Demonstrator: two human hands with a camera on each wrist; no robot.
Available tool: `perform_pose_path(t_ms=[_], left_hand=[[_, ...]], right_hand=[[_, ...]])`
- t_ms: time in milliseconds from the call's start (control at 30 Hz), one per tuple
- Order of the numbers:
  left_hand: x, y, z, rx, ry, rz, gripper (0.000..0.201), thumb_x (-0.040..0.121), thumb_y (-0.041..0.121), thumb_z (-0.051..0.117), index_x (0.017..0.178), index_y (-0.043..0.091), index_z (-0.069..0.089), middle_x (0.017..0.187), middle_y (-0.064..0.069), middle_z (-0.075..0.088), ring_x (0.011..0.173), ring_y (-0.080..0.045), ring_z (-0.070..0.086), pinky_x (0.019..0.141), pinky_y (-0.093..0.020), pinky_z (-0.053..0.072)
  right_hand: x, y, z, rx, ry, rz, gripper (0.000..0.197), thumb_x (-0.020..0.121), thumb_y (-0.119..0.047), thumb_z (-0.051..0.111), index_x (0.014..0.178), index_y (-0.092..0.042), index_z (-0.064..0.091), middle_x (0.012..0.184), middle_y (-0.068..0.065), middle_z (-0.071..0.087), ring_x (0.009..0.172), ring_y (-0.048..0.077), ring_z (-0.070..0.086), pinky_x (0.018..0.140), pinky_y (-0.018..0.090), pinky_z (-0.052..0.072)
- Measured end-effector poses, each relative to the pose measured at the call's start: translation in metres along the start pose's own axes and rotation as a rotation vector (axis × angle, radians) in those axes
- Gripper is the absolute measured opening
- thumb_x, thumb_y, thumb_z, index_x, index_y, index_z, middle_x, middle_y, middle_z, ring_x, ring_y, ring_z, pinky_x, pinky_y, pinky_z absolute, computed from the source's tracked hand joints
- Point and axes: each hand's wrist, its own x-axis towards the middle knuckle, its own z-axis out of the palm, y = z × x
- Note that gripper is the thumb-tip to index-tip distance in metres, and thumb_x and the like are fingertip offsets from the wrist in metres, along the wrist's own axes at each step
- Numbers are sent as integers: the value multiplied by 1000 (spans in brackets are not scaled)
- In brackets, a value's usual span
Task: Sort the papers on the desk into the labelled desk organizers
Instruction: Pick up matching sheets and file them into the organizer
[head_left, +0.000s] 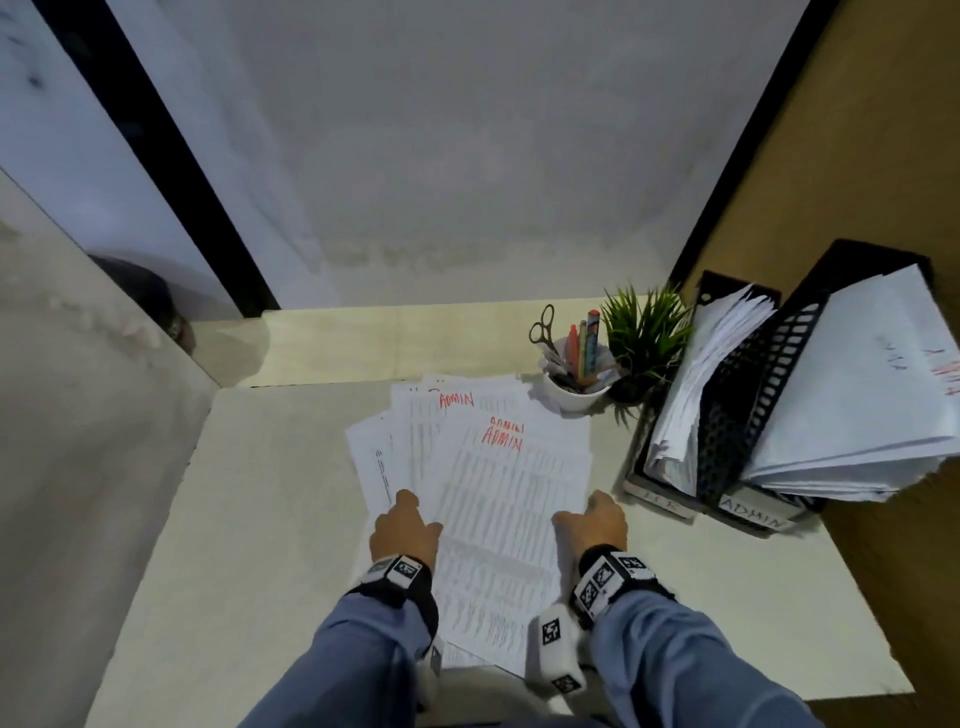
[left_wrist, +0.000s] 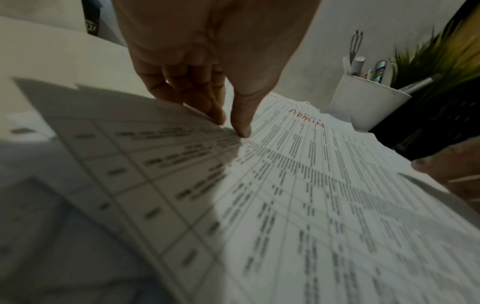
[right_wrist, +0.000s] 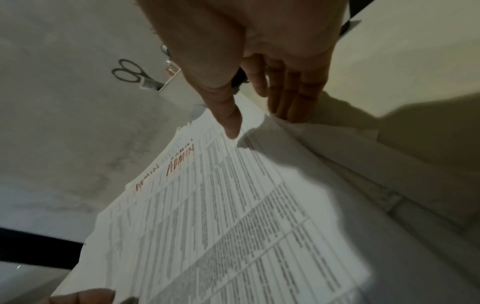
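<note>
A: Where do your hands sit?

B: Your left hand (head_left: 402, 530) grips the left edge of the top ADMIN sheet (head_left: 498, 540): the left wrist view shows the thumb (left_wrist: 241, 115) pressing on the printed face and the fingers (left_wrist: 182, 90) tucked under the lifted edge. Your right hand (head_left: 592, 522) takes the right edge the same way, thumb (right_wrist: 231, 123) on top, fingers (right_wrist: 291, 96) going under the paper's edge.

A: And the sheet itself, how does it lie?

B: Its long axis runs away from you, leaning slightly to the right. The red "ADMIN" heading is at the far end and the near end overhangs toward your sleeves. It tops a fanned pile of papers (head_left: 410, 447) in the middle of the bench (head_left: 249, 519); more sheets marked ADMIN spread out behind and to the left.

A: Where are the organizers?

B: On the right side of the bench, two black mesh organizers stand side by side. The ADMIN organizer (head_left: 774, 395) is nearer the right edge and holds a thick leaning stack. The other organizer (head_left: 722, 291) sits just left of it; its label is too blurred to read.

A: Anything else?

B: A white cup (head_left: 574, 395) with scissors (head_left: 543, 327) and pens stands behind the pile, beside a small green plant (head_left: 647, 332).
</note>
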Motion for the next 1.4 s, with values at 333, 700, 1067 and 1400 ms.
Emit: perform_pose_path(t_ms=[333, 700, 1067, 1400], left_hand=[[6, 9, -4, -404, -128, -99, 49, 77, 6, 69, 118, 12, 44, 113, -10, 53, 103, -27, 56, 79, -25, 42], [17, -16, -14, -613, 94, -3, 32, 91, 5, 50, 60, 10, 49, 61, -6, 48, 63, -21, 43, 63, -27, 32], [-3, 2, -22, -957, -160, -80, 55, 72, -26, 46, 37, 13, 64, 55, -2, 66, 75, -30, 56, 79, -29, 54], [7, 6, -33, -446, 211, -126, 12, 85, 0, 50, 91, 8, 56, 109, -19, 63, 99, -35, 58, 73, -28, 39]], right_hand=[[16, 4, -10, 97, 15, -152, 25, 71, 5, 70, 61, -11, 54, 64, 5, 52, 64, 19, 48, 53, 20, 37], [32, 23, -29, 497, 133, 24, 25, 71, 17, 50, 60, -4, 57, 51, 0, 40, 65, 19, 32, 45, 18, 24], [28, 2, -23, 628, -81, 72, 19, 71, 18, 58, 71, 0, 60, 68, 9, 58, 68, 23, 53, 57, 23, 46], [35, 4, -10, 358, -280, 59, 20, 73, 10, 63, 73, -10, 61, 75, 7, 60, 76, 25, 58, 76, 37, 51]])
